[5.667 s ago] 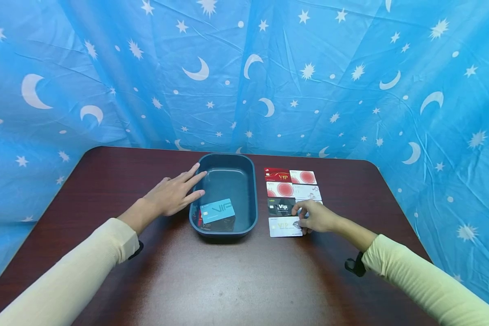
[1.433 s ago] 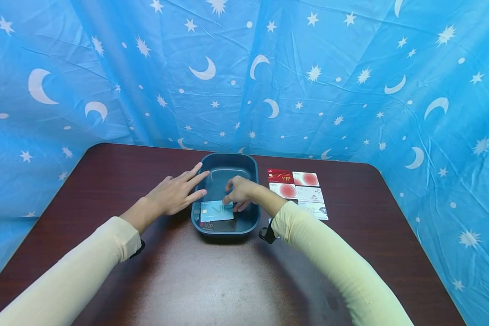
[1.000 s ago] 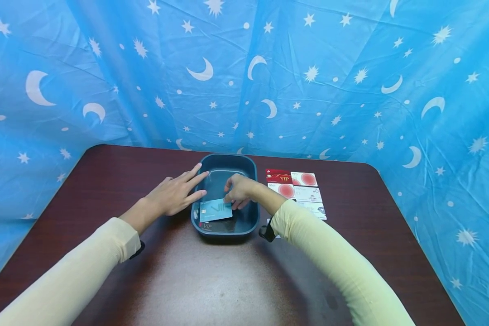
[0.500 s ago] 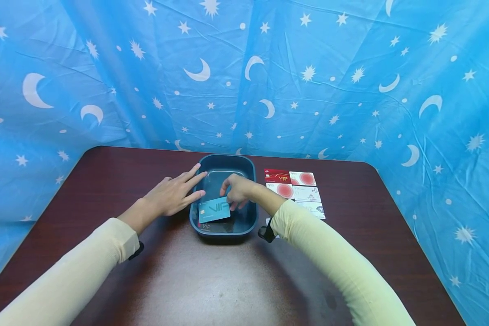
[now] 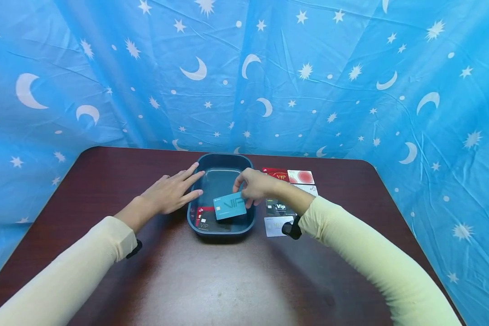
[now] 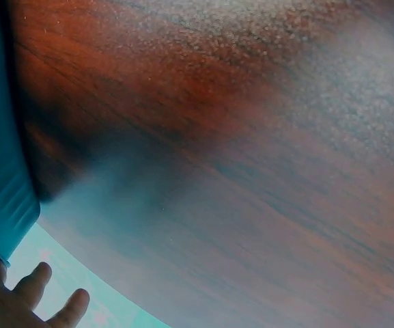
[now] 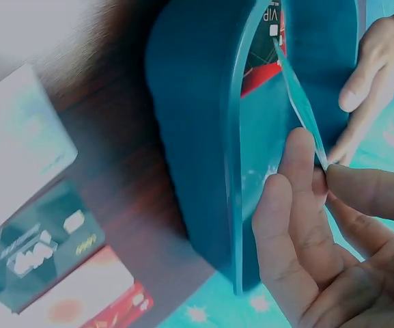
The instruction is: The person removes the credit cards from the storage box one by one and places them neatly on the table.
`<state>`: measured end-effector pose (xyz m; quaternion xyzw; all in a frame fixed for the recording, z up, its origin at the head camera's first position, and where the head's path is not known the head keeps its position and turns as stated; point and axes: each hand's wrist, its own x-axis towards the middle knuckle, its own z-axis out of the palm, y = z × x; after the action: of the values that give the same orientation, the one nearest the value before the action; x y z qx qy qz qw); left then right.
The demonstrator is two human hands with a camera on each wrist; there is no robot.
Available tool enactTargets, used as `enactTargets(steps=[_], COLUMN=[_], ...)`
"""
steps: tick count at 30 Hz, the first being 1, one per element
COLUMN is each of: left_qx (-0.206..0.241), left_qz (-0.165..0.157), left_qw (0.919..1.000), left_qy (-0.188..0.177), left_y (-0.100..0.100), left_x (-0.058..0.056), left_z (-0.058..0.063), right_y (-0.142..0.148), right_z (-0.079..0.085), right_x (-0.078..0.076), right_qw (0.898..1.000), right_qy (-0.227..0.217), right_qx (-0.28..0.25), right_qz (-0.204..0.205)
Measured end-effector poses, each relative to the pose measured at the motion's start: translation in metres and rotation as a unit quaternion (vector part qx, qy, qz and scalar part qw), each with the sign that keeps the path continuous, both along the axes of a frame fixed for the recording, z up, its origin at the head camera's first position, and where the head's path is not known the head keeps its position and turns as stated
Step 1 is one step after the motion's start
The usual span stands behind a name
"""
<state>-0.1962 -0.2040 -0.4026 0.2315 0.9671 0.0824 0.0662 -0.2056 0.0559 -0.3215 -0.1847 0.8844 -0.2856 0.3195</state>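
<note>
My right hand (image 5: 257, 184) pinches a light blue VIP card (image 5: 229, 206) by its right edge, over the dark blue tray (image 5: 192, 222). In the right wrist view the card (image 7: 298, 96) shows nearly edge-on between thumb and fingers, tilted up. Beneath it a black VIP card (image 5: 210, 222) and a red card (image 5: 203, 210) overlap on the tray's floor. With fingers spread, my left hand (image 5: 169, 192) rests against the tray's left rim; in the left wrist view only its fingertips (image 6: 33, 283) show beside the tray wall (image 6: 5, 164).
Right of the tray, cards lie in rows on the dark wooden table (image 5: 212, 280): a red VIP card (image 5: 274, 172), a white card with a red circle (image 5: 300, 176), a black Vip card (image 5: 278, 207) and a white card (image 5: 277, 225). A blue curtain (image 5: 212, 81) hangs behind.
My right hand went from the loose cards to the tray, took hold of the light blue card and now lifts it rightward, uncovering the red and black cards. The left hand stays put.
</note>
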Motion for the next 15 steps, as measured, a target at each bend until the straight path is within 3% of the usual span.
enactTargets(steps=[15], left_qx=[0.011], left_qz=[0.000], left_qw=[0.9999], left_qy=[-0.004], left_y=[0.000], left_x=[0.000], left_z=[-0.002], right_y=[0.068], right_z=[0.029], right_x=[0.007], right_qw=[0.999], right_qy=[0.035], right_qx=[-0.003], right_qz=[0.015])
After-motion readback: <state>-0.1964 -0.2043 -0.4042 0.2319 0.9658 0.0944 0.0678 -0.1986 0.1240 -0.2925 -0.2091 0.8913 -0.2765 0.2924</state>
